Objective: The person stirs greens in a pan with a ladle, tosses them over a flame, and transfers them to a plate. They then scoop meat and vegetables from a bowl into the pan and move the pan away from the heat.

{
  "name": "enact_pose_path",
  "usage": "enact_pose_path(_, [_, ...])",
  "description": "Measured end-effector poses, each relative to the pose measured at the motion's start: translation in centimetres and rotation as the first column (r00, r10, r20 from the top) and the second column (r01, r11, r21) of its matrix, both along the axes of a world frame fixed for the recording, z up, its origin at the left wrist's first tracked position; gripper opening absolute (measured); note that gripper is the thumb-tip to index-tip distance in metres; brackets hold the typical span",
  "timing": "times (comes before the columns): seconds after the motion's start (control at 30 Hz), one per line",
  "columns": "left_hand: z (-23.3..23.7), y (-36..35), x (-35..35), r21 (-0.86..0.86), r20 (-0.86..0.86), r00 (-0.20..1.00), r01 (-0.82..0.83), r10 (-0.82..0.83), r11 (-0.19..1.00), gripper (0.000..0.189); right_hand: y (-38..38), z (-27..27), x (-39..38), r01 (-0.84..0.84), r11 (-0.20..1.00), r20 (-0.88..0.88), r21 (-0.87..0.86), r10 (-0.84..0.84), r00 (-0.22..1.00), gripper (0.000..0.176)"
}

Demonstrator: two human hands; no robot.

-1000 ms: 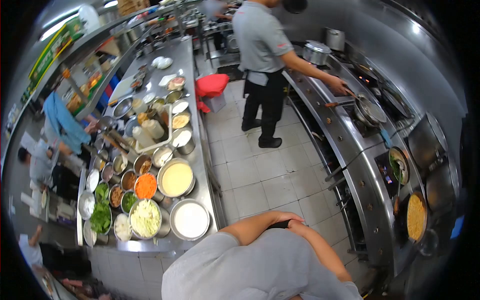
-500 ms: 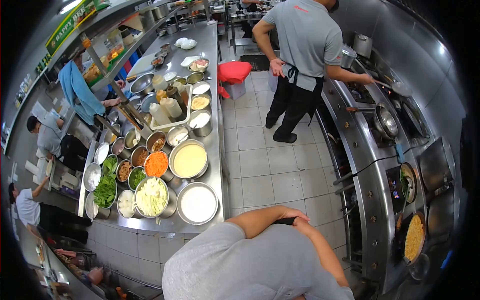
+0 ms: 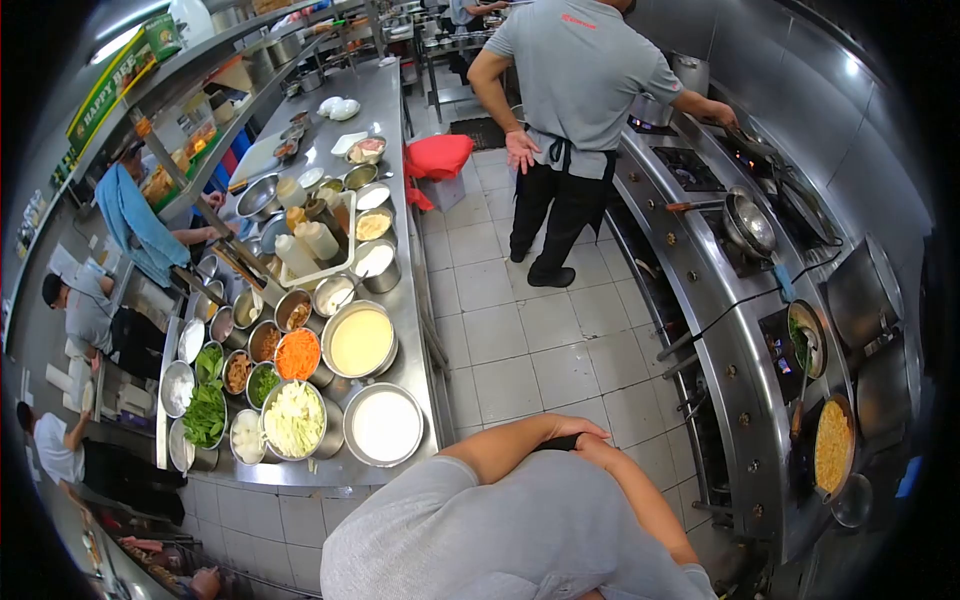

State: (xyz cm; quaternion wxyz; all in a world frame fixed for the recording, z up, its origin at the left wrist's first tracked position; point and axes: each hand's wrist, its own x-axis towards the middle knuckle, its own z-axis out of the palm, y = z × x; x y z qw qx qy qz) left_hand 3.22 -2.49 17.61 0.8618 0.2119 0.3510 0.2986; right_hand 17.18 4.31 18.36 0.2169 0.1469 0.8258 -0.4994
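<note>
My two hands meet low in front of my grey shirt. My left hand lies across my right hand, and the two touch. Something black shows beside them at the wrist; I cannot make out what it is. Most of the fingers are hidden, so their grip does not show. To the left, on the steel counter, the nearest things are a pot of white liquid, a pot of yellow liquid, a pot of shredded cabbage and a pot of shredded carrot.
A co-worker in grey stands at the stove ahead, one hand on a pan handle. At the right are a wok of yellow food and a pan with greens. A red-covered bin stands beside the counter.
The view has shifted slightly, so the counter sits further left and the co-worker appears nearer. The co-worker's pan has moved down onto the stove. My hands stay together.
</note>
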Motion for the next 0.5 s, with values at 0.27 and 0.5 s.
enact_pose_path(0.27, [1.5, -0.1, 0.2, -0.071, 0.002, 1.000, 0.025, -0.025, 0.997, 0.053, -0.4, 2.4, -0.2, 0.058, 0.998, 0.079, -0.028, -0.055, 0.995, 0.035])
enact_pose_path(0.5, [0.9, 0.0, 0.7, -0.062, -0.035, 0.999, 0.013, -0.015, 0.998, 0.049, -0.3, 1.7, 0.4, 0.053, 0.998, 0.062, 0.030, -0.054, 0.997, 0.032])
